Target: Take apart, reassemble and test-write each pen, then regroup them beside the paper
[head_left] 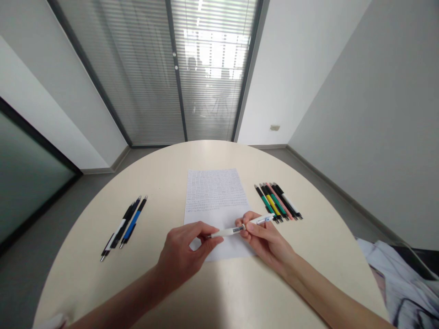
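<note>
A white pen (224, 232) is held level between my two hands, above the lower half of a sheet of paper. My left hand (187, 244) pinches its tip end between thumb and fingers. My right hand (265, 237) grips it past the middle, and the clip end sticks out to the right. Near the pen's middle a dark section shows; I cannot tell whether the barrel is parted there. The sheet of paper (216, 189) carries rows of handwriting on its upper half; both hands partly cover its lower, unwritten half.
On the round cream table (212, 155), several dark, white and blue pens (125, 224) lie at the left. Several coloured pens (277, 201) lie side by side at the right. White cloth and a dark cable (408, 274) are beyond the table's right edge.
</note>
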`<state>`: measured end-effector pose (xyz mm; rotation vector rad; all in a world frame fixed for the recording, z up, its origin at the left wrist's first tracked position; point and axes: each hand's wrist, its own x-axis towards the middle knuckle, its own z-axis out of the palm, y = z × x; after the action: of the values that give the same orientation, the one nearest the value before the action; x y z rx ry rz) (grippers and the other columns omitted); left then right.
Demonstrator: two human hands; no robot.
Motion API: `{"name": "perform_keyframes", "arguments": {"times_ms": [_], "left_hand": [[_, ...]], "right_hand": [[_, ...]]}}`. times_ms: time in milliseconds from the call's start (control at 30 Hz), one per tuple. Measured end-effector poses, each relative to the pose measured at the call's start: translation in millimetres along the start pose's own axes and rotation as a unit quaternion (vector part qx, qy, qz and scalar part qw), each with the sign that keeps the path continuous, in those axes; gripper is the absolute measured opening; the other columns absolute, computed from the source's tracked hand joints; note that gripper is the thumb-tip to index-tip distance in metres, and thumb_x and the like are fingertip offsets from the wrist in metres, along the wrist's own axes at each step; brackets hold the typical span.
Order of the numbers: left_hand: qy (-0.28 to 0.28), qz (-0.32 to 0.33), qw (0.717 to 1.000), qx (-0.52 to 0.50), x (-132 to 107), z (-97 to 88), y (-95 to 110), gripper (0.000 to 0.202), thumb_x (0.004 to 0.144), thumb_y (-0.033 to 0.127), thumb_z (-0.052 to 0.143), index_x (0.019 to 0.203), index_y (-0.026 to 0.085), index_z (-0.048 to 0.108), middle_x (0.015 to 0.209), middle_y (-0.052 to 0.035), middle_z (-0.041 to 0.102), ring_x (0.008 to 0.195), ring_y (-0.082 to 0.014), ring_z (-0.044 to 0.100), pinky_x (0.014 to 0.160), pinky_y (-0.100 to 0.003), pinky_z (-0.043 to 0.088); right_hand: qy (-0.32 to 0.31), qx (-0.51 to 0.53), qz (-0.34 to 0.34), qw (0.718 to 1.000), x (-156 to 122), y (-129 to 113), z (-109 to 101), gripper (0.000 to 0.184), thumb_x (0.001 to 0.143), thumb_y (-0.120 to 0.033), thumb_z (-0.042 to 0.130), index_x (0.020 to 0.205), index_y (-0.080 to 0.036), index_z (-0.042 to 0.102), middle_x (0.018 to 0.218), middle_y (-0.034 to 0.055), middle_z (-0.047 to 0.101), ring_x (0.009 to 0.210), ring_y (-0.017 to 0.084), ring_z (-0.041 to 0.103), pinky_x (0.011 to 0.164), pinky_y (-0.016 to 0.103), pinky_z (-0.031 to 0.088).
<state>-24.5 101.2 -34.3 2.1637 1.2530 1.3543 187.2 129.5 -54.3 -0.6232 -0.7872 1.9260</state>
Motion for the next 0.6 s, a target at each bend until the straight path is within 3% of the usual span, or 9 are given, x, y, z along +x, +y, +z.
{"name": "perform_keyframes", "arguments": {"times_ms": [200,367,600], "left_hand": [[-0.018,-0.037,0.999,-0.012,2.6,-1.7,0.0,0.004,0.080,0.021,0.069,0.077,0.019,0.069,0.064,0.0028,0.071,0.054,-0.0114,0.066,0.055,-0.018,0.052],[-0.002,-0.024,1.000,0.015,5.9,-3.7,-1.4,0.003,0.081,0.021,0.069,0.078,0.019,0.068,0.066,0.0025,0.073,0.056,-0.0122,0.067,0.059,-0.020,0.053],[-0.004,-0.037,0.999,0.003,7.9,-6.0,-5.5,0.002,0.079,0.020,0.071,0.078,0.020,0.069,0.067,0.0028,0.073,0.058,-0.0116,0.068,0.060,-0.018,0.053]], "right_hand": [[0.011,-0.050,-0.015,0.999,-3.2,-5.1,-0.9,0.013,0.072,-0.022,0.080,0.078,-0.015,0.070,0.081,0.0038,0.065,0.066,0.008,0.051,0.064,0.019,0.042],[0.052,-0.085,-0.039,0.994,-4.2,-9.9,-1.2,0.015,0.071,-0.026,0.081,0.077,-0.017,0.071,0.081,0.0033,0.063,0.066,0.010,0.048,0.062,0.023,0.042],[0.064,-0.086,-0.048,0.993,-4.2,-14.0,-4.3,0.016,0.069,-0.027,0.082,0.075,-0.018,0.071,0.081,0.0034,0.062,0.064,0.011,0.046,0.060,0.024,0.040]]}}
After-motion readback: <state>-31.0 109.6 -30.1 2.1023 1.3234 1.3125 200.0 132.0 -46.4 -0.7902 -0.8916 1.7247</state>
